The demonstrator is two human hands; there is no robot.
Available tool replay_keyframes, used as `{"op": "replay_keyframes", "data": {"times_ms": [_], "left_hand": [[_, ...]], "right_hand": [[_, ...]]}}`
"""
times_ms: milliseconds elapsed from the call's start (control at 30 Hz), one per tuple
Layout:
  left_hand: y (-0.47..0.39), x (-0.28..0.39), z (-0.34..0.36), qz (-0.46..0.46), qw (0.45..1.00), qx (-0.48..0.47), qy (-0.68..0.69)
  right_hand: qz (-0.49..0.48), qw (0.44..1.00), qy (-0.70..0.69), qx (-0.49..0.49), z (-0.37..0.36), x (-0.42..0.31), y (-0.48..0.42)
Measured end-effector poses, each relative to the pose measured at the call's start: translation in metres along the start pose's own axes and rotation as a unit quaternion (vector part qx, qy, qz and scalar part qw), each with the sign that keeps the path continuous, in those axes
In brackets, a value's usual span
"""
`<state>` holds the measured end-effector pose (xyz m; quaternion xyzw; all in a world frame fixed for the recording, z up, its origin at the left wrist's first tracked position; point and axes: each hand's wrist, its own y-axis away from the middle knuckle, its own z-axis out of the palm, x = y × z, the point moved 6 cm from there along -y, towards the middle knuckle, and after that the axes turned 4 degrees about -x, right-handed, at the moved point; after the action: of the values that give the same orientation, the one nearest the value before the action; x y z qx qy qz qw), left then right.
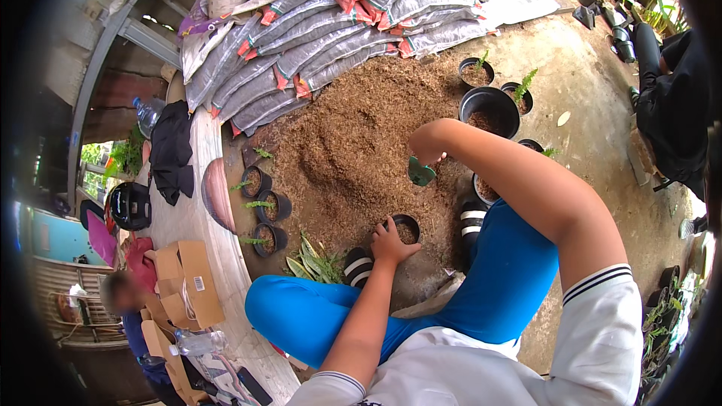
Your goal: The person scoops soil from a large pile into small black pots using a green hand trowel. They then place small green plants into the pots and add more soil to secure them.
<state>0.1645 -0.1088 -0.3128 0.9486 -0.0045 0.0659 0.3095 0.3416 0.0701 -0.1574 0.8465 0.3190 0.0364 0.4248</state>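
My left hand [393, 243] grips the rim of a small black plant pot [407, 229] that stands on the ground between my feet. Brown potting mix shows inside it. In my right hand [430, 149] is a green hand trowel [421, 171], its blade over the right side of a large heap of loose brown potting mix [361, 135]. The right wrist is bent, so most of the fingers are hidden. Just beyond my right forearm sits a larger black pot [489, 107] with some mix in it.
Small potted ferns [271, 206] line the left side, and more [518, 97] stand at the right. Leafy cuttings [316, 264] lie by my left foot. Filled plastic sacks [338, 28] are stacked behind the heap. People are at the far right [677, 107] and lower left [135, 316].
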Motion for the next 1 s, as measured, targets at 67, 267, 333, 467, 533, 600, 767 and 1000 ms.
{"op": "replay_keyframes", "data": {"times_ms": [67,267,333,467,533,600,767,1000], "left_hand": [[-0.005,-0.003,-0.003,0.000,1.000,0.025,0.018],[-0.002,0.006,-0.007,-0.022,0.998,-0.065,0.011],[0.005,0.000,0.010,-0.020,0.995,-0.095,-0.002],[0.006,-0.001,0.017,-0.026,0.992,-0.117,0.029],[0.003,0.002,0.005,-0.029,0.996,-0.079,0.024],[0.002,0.005,-0.008,-0.028,0.998,-0.038,0.038],[0.005,0.000,0.001,-0.032,0.999,-0.015,0.017],[-0.005,-0.005,-0.002,-0.017,0.999,0.011,0.041]], "right_hand": [[0.012,1.000,-0.015,0.008,-0.005,-0.005,0.003],[0.033,0.997,-0.065,-0.007,0.003,0.007,-0.003],[0.005,0.998,-0.054,-0.011,-0.002,0.000,0.002],[-0.009,1.000,-0.021,-0.004,-0.006,-0.006,0.007],[-0.006,0.999,-0.048,0.008,-0.007,-0.008,0.008],[-0.002,0.998,-0.062,0.011,-0.006,-0.007,0.008],[0.002,1.000,-0.013,-0.004,0.001,0.002,0.001],[0.000,0.999,-0.035,-0.007,0.000,0.000,0.005]]}}
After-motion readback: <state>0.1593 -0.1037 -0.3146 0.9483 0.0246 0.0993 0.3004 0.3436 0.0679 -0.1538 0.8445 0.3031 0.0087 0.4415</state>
